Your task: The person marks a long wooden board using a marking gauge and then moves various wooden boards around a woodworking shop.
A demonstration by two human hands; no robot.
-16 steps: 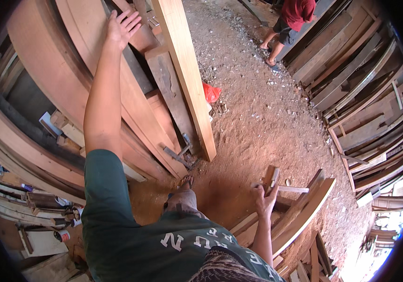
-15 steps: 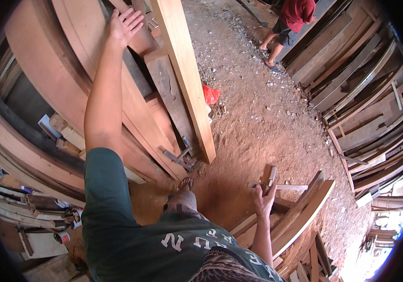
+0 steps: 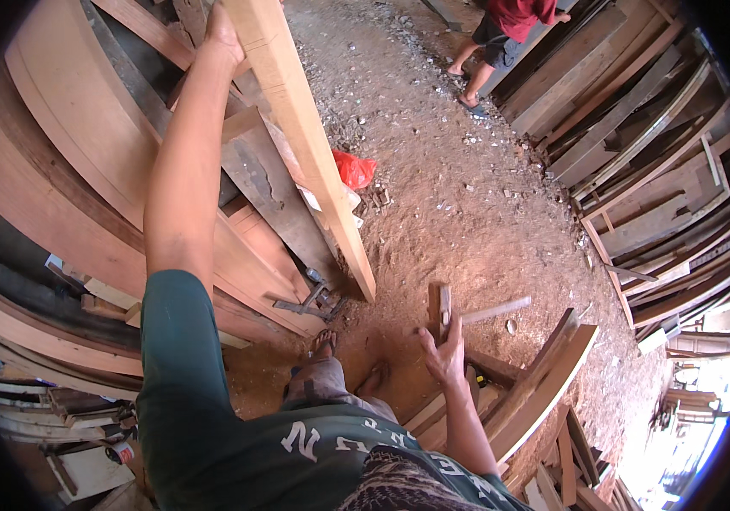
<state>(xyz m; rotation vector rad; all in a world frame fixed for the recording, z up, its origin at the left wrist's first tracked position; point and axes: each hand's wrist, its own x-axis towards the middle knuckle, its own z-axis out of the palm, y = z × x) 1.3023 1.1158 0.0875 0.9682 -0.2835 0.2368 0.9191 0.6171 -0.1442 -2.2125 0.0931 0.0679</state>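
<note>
My left hand (image 3: pixel 224 38) is raised at the top left, closed on the edge of a tall, pale timber beam (image 3: pixel 288 111) that stands among leaning planks; its fingertips are partly hidden. My right hand (image 3: pixel 446 358), low at centre right, grips a small wooden tool (image 3: pixel 444 307) made of a block crossed by a thin bar (image 3: pixel 497 308); its thumb sticks out to the left. Below that hand lie curved boards (image 3: pixel 544 383). A metal clamp (image 3: pixel 314 298) sits near the foot of the left-hand planks, by my bare foot.
Broad curved planks (image 3: pixel 75 128) lean along the left. Stacks of boards and frames (image 3: pixel 655 196) line the right side. A person (image 3: pixel 501 47) in a red shirt stands at the top right. A red plastic bag (image 3: pixel 352 170) lies on the dirt floor (image 3: pixel 442 204) behind the beam.
My left hand has gone from open, fingers spread, to closed on the tall beam. My right hand and its tool have moved left. The whole view has shifted slightly.
</note>
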